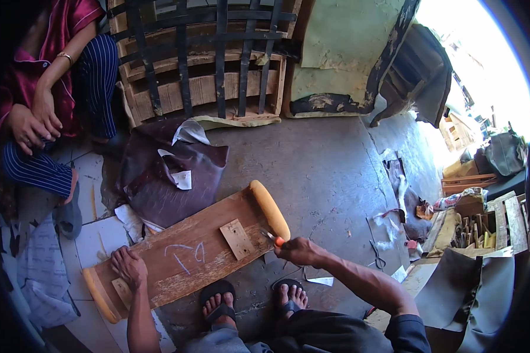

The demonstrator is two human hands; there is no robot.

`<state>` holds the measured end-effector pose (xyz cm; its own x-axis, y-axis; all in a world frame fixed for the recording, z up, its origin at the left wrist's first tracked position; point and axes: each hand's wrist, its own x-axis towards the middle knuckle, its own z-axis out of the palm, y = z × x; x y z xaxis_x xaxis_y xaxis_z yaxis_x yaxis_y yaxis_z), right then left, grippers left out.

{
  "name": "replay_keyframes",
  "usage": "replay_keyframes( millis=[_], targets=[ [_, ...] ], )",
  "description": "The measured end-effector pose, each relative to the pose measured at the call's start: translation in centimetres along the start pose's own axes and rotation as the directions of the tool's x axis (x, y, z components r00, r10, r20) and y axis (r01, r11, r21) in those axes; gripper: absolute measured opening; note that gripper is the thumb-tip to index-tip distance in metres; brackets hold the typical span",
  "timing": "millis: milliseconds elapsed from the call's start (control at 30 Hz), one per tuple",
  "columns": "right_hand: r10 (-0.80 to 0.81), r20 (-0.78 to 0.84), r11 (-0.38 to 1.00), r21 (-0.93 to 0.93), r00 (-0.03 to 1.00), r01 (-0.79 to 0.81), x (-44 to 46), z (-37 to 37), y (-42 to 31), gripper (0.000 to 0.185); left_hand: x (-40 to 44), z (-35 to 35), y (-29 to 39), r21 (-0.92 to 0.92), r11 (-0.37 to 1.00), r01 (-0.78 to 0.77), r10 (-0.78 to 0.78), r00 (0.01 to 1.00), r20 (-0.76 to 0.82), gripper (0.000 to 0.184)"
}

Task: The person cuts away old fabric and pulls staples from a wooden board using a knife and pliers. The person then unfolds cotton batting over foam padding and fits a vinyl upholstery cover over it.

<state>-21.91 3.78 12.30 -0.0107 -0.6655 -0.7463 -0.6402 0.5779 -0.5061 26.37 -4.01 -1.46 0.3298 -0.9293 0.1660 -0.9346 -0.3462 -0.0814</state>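
A long brown wooden board (188,259) with rounded yellowish padded ends lies slanted on the floor before my feet, chalk marks on its face. A small wood block (237,239) sits on it toward the right end. My left hand (129,267) presses flat on the board's left part, beside another small wood piece (122,292), and looks empty. Near the right padded end, my right hand (297,251) is closed around the orange handle of a tool (278,241), whose metal tip points at the board. The exact kind of tool is too small to tell.
Dark red leather (171,170) lies behind the board. A strapped wooden frame (206,65) and a greenish padded panel (341,53) stand at the back. Another person (47,106) sits at upper left. Scissors (377,255) and scraps lie right, near a crate of wood pieces (477,229).
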Motion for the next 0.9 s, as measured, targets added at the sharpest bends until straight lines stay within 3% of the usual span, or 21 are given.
replay_keyframes(
  millis=[100,167,233,267,300,333,367,400,433,500,533,567,633,767,900],
  targets=[
    [0.144,0.070,0.978,0.145,0.987,-0.153,1.2,-1.9,-2.4,0.056,-0.2,0.2,0.2,-0.027,1.000,0.001,-0.002,0.998,-0.065,0.024],
    [0.114,0.080,0.971,0.204,0.990,-0.128,3.1,-2.0,-1.3,0.054,0.0,0.6,-0.1,-0.013,1.000,-0.004,0.003,0.998,-0.057,0.025],
    [0.157,0.034,0.947,0.277,0.987,-0.160,3.8,-1.9,-1.9,0.052,-0.2,0.0,0.2,-0.046,0.999,0.005,-0.007,0.999,-0.048,0.026],
    [0.133,-0.093,0.972,0.208,0.987,-0.111,3.8,-1.3,-2.1,0.044,-0.1,-0.1,0.3,-0.035,0.999,0.016,-0.017,0.999,-0.032,0.025],
    [0.129,-0.082,0.974,0.195,0.988,-0.111,3.6,-0.4,-1.9,0.044,-0.3,-0.1,0.2,-0.029,0.999,0.031,-0.032,0.999,-0.025,0.025],
    [-0.151,-0.327,0.967,-0.245,0.933,0.071,3.4,0.3,-1.3,0.042,-0.2,0.0,0.1,-0.036,0.999,0.015,-0.016,0.999,-0.031,0.025],
    [-0.488,-0.406,0.743,-0.658,0.773,0.124,3.6,0.5,-0.8,0.041,-0.1,-0.1,0.1,-0.042,0.999,-0.004,0.002,0.999,-0.036,0.025],
    [-0.440,-0.463,0.835,-0.525,0.770,0.162,3.9,0.1,-0.3,0.037,-0.1,-0.3,0.2,-0.065,0.998,0.010,-0.011,1.000,-0.020,0.024],
    [-0.452,-0.454,0.827,-0.535,0.768,0.171,4.0,-0.9,-0.3,0.037,0.0,-0.6,0.4,-0.066,0.998,0.025,-0.027,0.999,-0.022,0.024],
    [-0.243,-0.360,0.911,-0.405,0.901,0.084,4.1,-2.6,-0.5,0.039,0.0,-1.4,0.5,-0.088,0.996,0.027,-0.026,1.000,0.009,0.024],
    [-0.018,-0.305,0.979,-0.198,0.952,-0.044,2.3,-3.2,-2.7,0.045,0.0,-1.1,0.5,-0.093,0.995,0.029,-0.028,1.000,0.011,0.024],
    [-0.008,-0.310,0.979,-0.195,0.951,-0.055,1.9,-3.0,-2.6,0.045,-0.1,-0.7,0.1,-0.074,0.997,0.016,-0.016,1.000,0.000,0.024],
    [0.156,-0.039,0.964,0.223,0.987,-0.143,1.1,-2.4,-2.3,0.057,0.1,-0.1,0.4,-0.066,0.998,-0.003,0.002,1.000,-0.013,0.024],
    [0.184,0.117,0.957,0.206,0.976,-0.205,1.5,-1.2,-1.4,0.059,0.0,-0.8,0.1,-0.075,0.997,0.020,-0.018,0.999,0.028,0.024],
    [0.195,0.081,0.970,0.130,0.977,-0.205,2.4,-2.0,-2.3,0.057,0.0,0.4,-0.1,-0.071,0.997,-0.022,0.020,0.999,-0.039,0.022]
  ],
)
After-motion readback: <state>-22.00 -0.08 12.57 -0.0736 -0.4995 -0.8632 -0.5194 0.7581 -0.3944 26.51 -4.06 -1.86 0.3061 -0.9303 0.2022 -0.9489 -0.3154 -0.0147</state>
